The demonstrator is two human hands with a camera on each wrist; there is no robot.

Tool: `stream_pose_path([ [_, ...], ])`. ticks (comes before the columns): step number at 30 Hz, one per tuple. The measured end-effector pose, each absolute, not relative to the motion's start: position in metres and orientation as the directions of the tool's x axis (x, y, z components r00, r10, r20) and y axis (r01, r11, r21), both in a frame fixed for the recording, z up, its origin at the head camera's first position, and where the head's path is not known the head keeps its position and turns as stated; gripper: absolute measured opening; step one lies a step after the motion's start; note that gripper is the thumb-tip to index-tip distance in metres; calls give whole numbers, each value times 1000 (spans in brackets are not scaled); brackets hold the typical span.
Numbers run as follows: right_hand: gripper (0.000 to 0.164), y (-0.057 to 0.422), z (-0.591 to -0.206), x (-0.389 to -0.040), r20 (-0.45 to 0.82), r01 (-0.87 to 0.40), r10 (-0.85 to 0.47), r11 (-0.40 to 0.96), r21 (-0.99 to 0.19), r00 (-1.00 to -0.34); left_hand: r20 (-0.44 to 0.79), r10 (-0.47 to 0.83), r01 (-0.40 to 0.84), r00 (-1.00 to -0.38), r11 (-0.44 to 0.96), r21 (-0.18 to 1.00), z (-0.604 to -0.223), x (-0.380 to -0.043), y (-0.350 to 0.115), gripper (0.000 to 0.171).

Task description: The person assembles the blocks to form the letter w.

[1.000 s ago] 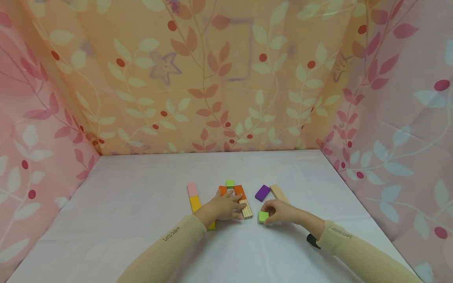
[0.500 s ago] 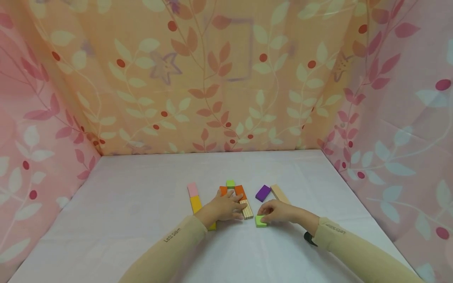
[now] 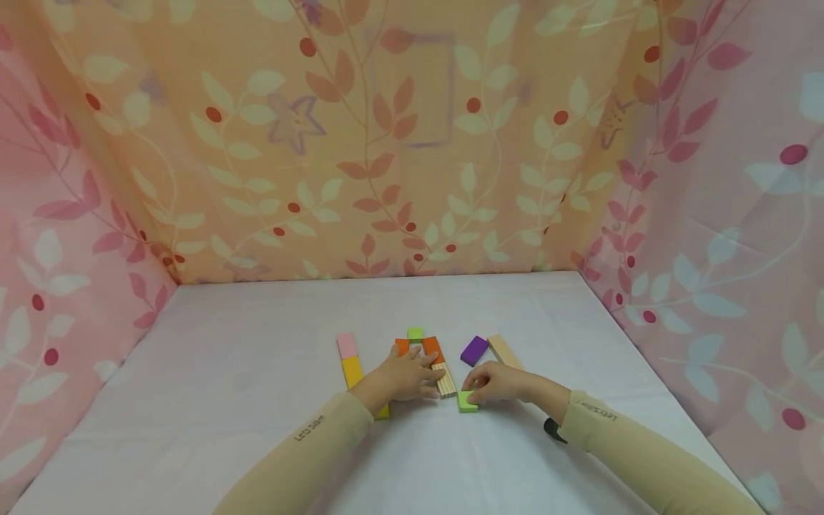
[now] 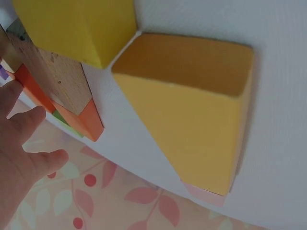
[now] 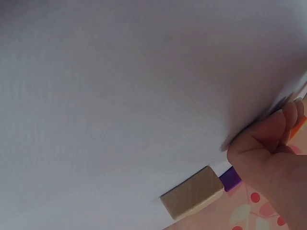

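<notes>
My right hand grips a light green wooden block lying flat on the white cloth, its fingers curled at the block's right side. That block sits close to the near end of a striped wooden block. My left hand has its fingers spread over the striped block and an orange block, fingertips right at them. A second orange block is partly hidden behind it, and a smaller green block bridges the far ends. In the left wrist view a bare wooden block adjoins an orange one.
Left of my left hand, a pink block and an amber block form a line, with a yellow block nearer me. Beyond my right hand lie a purple block and a long plain wooden block. Patterned curtains surround the table.
The green block in my right hand has gone from tilted up to lying flat and shifted slightly left, towards the striped block. My left hand stays in place.
</notes>
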State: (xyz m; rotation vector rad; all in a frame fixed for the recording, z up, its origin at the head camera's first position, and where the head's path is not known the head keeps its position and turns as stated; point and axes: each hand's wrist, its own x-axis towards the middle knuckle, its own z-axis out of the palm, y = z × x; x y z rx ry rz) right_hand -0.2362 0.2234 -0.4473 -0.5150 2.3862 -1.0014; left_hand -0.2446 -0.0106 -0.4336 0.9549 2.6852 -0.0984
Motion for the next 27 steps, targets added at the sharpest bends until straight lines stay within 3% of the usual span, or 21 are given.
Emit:
stream_pose_path([
  [12, 14, 222, -448, -241, -307, -131, -516, 649, -749, -800, -291, 603, 625, -743, 780, 20, -430, -245, -12, 55],
  [19, 17, 228, -444, -249, -326, -53, -456, 642, -765, -828, -287, 606, 625, -742, 780, 29, -430, -244, -13, 55],
  [23, 19, 239, -440, -263, -205, -122, -413, 639, -759, -887, -291, 614, 628, -734, 777, 55, -430, -242, -13, 55],
  [27, 30, 249, -434, -281, -89, -248, -393, 723, -645, -915, -293, 611, 625, -735, 779, 56, -430, -241, -12, 55],
])
